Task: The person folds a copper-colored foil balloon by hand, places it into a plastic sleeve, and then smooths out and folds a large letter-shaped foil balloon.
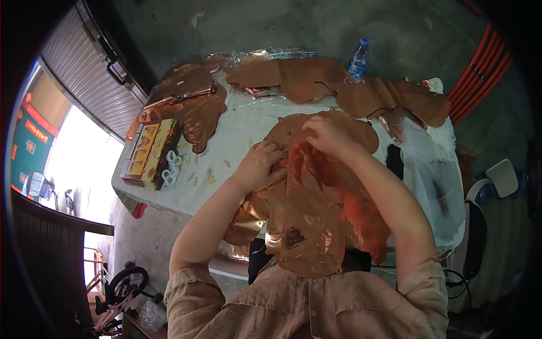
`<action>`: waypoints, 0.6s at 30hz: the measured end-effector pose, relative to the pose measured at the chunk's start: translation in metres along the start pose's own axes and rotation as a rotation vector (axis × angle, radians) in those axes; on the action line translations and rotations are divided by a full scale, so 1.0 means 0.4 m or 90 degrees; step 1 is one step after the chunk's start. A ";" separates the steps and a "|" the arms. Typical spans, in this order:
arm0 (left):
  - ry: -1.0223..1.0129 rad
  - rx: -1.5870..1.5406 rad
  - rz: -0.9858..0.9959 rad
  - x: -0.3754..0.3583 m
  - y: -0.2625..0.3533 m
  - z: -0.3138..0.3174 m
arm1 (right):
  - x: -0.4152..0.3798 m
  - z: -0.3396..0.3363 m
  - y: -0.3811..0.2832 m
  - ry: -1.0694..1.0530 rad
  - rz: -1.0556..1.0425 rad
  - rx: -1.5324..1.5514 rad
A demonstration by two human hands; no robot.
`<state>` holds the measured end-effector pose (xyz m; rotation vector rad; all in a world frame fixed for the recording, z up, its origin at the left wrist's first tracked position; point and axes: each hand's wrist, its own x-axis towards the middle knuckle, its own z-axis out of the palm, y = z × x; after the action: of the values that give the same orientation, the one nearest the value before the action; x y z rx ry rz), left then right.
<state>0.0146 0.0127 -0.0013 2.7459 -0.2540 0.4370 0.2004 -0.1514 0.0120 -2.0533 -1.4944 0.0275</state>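
A flat copper-coloured foil balloon (305, 243) with rounded lobes hangs over the table's near edge towards my lap. On it lies a soft orange-red bundle (361, 214), sheer like tissue or netting, trailing down to the right. My left hand (261, 165) is closed at the foil's left side, its fingers curled at the bundle's edge. My right hand (328, 135) rests higher up, fingers bent and pinched just above the red bundle; what lies between its fingertips is hidden.
Packs printed "FALL" (149, 152) and white coiled rings (171, 168) stand on the left of the white-covered table (226, 164). More copper foil balloons (305, 76) line the far edge. A blue-capped bottle (359, 59) is behind them. A chair back (501, 178) is at right.
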 end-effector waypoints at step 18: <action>-0.002 -0.015 0.002 0.002 0.002 -0.004 | 0.165 0.007 0.086 -0.328 0.160 -0.021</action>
<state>0.0146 0.0125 0.0007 2.7237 -0.2625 0.4272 0.2535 -0.0992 0.0144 -2.3634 -1.5086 0.6811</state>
